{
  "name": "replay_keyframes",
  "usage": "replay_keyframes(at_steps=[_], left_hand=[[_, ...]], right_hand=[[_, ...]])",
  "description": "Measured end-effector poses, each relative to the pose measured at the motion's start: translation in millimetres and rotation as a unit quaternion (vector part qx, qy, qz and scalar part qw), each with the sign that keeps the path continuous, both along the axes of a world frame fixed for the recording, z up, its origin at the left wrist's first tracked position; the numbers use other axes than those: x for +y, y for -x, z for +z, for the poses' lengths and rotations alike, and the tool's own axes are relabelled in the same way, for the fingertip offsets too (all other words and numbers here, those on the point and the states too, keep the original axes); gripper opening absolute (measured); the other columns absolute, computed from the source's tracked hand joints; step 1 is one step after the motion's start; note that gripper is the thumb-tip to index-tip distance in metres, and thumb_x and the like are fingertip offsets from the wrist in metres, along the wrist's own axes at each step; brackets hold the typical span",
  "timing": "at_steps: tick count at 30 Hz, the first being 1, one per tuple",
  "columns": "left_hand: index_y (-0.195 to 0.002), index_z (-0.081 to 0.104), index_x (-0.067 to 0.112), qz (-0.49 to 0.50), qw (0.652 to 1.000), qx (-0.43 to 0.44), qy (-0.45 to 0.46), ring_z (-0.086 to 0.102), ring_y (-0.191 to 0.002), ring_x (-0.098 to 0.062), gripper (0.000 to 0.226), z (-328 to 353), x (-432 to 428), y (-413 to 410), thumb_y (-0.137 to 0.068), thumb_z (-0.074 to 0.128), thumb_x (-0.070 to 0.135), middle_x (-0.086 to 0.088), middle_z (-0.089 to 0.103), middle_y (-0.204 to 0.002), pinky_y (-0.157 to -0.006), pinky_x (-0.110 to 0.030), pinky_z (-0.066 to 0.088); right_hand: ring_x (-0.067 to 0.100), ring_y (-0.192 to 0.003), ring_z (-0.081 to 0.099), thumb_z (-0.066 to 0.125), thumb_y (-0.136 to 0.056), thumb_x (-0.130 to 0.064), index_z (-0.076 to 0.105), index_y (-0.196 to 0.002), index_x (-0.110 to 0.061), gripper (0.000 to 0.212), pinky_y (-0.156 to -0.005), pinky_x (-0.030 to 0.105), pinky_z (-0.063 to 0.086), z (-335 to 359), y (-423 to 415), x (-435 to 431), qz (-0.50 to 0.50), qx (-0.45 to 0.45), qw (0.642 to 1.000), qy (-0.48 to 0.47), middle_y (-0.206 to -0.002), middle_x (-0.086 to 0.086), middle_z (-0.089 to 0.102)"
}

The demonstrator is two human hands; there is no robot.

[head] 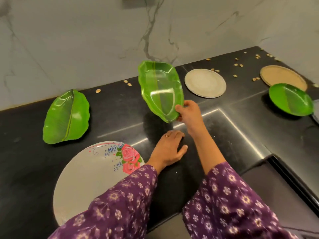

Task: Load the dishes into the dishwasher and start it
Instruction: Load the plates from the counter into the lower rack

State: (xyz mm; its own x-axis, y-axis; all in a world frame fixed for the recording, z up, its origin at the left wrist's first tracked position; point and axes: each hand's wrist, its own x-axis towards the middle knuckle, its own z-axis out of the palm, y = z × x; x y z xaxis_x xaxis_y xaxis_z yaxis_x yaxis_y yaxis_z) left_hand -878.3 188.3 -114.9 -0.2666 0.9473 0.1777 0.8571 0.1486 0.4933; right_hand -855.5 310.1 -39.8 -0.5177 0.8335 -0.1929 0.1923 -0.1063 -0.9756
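Leaf-shaped green tray point(160, 90): held tilted above the black surface point(233, 121), centre of view. Its near edge is pinched by the right hand point(187, 112), thumb on top, fingers hidden beneath.
Left hand point(170, 149): laid palm-down on the surface at 6 o'clock of the tray, fingers relaxed, nothing held.
Second leaf tray point(66, 117): flat, at 9 o'clock.
Flowered plate point(89, 175): at 7 o'clock, near part hidden by the left sleeve point(110, 209).
Grey plate point(205, 83): at 2 o'clock.
Tan plate point(283, 77): at 3 o'clock, partly covered by a round green plate point(290, 100).
Grey item point(316, 114): cut off at the right edge, not identifiable.
Small shells point(236, 65): scattered at the back, kind unclear.
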Motion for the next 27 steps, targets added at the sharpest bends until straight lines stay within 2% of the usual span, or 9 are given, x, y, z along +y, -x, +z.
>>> replay_keyframes(at_steps=[4, 8, 10, 12, 15, 18, 22, 24, 27], left_hand=[[-0.111, 0.058, 0.007, 0.01, 1.0, -0.01, -0.017, 0.054, -0.104, -0.025, 0.034, 2, -1, -4, -0.086, 0.062, 0.029, -0.008, 0.06, -0.109, -0.095, -0.028, 0.035], [-0.103, 0.058, 0.007, -0.005, 1.0, 0.015, -0.008, 0.054, -0.098, -0.03, 0.029, 4, -1, -6, -0.088, 0.056, 0.032, -0.011, 0.059, -0.102, -0.091, -0.035, 0.039], [-0.1, 0.058, 0.007, -0.018, 0.999, 0.04, 0.012, 0.054, -0.095, -0.031, 0.038, 7, -2, -5, -0.088, 0.045, 0.041, -0.012, 0.06, -0.099, -0.088, -0.038, 0.04], [-0.1, 0.059, 0.006, -0.05, 0.996, 0.074, 0.016, 0.056, -0.094, -0.033, 0.044, 12, 1, -13, -0.087, 0.039, 0.044, -0.013, 0.061, -0.099, -0.088, -0.039, 0.04], [-0.106, 0.059, 0.004, -0.114, 0.988, 0.107, -0.003, 0.057, -0.098, -0.036, 0.048, 25, 23, -52, -0.088, 0.039, 0.044, -0.016, 0.062, -0.103, -0.09, -0.04, 0.042], [-0.108, 0.06, 0.001, -0.217, 0.968, 0.118, -0.044, 0.059, -0.098, -0.037, 0.045, 35, 54, -141, -0.089, 0.043, 0.039, -0.017, 0.063, -0.105, -0.093, -0.039, 0.039], [-0.111, 0.059, 0.001, -0.342, 0.933, 0.079, -0.078, 0.058, -0.1, -0.034, 0.043, 37, 64, -288, -0.089, 0.045, 0.035, -0.015, 0.062, -0.107, -0.095, -0.035, 0.037], [-0.109, 0.06, 0.001, -0.404, 0.908, 0.064, -0.092, 0.058, -0.098, -0.032, 0.041, 35, 56, -366, -0.088, 0.048, 0.033, -0.014, 0.063, -0.105, -0.093, -0.033, 0.037], [-0.109, 0.061, 0.001, -0.482, 0.871, 0.041, -0.093, 0.058, -0.1, -0.029, 0.039, 32, 34, -465, -0.087, 0.049, 0.031, -0.012, 0.064, -0.106, -0.093, -0.029, 0.038]], right_hand=[[0.018, -0.065, 0.064, 0.06, -0.087, -0.005, 0.055, -0.085, -0.019, 0.015, -0.053, 0.029, 0.053, 6, -108, 7, -0.092, 0.034, 0.994, -0.046, -0.076, 0.007, 0.065], [0.012, -0.056, 0.061, 0.059, -0.088, -0.006, 0.054, -0.082, -0.023, 0.019, -0.056, 0.03, 0.053, 5, -216, -9, -0.181, 0.002, 0.979, -0.092, -0.063, -0.004, 0.068], [0.016, -0.059, 0.061, 0.058, -0.089, -0.007, 0.054, -0.083, -0.023, 0.018, -0.054, 0.036, 0.055, 4, -263, -23, -0.223, -0.018, 0.97, -0.096, -0.068, 0.009, 0.069], [0.025, -0.065, 0.055, 0.058, -0.088, -0.008, 0.055, -0.084, -0.023, 0.016, -0.064, 0.053, 0.054, -1, -313, -38, -0.262, -0.035, 0.96, -0.094, -0.082, 0.032, 0.063], [0.028, -0.067, 0.055, 0.059, -0.088, -0.006, 0.055, -0.084, -0.023, 0.017, -0.069, 0.058, 0.052, -7, -385, -63, -0.326, -0.044, 0.94, -0.093, -0.083, 0.032, 0.062], [0.037, -0.073, 0.064, 0.059, -0.088, -0.003, 0.055, -0.089, -0.02, 0.018, -0.067, 0.051, 0.056, -15, -462, -98, -0.391, -0.054, 0.915, -0.084, -0.088, 0.025, 0.066], [0.017, -0.064, 0.067, 0.06, -0.089, -0.005, 0.054, -0.088, -0.025, 0.021, -0.055, 0.03, 0.056, -33, -556, -156, -0.475, -0.086, 0.872, -0.077, -0.078, 0.01, 0.069], [0.017, -0.062, 0.062, 0.062, -0.088, -0.006, 0.054, -0.09, -0.024, 0.019, -0.06, 0.034, 0.054, -45, -605, -195, -0.518, -0.122, 0.843, -0.075, -0.073, 0.006, 0.066], [0.03, -0.066, 0.062, 0.06, -0.089, -0.005, 0.055, -0.094, -0.018, 0.015, -0.064, 0.042, 0.052, -68, -669, -265, -0.573, -0.138, 0.807, -0.037, -0.079, 0.019, 0.066]])
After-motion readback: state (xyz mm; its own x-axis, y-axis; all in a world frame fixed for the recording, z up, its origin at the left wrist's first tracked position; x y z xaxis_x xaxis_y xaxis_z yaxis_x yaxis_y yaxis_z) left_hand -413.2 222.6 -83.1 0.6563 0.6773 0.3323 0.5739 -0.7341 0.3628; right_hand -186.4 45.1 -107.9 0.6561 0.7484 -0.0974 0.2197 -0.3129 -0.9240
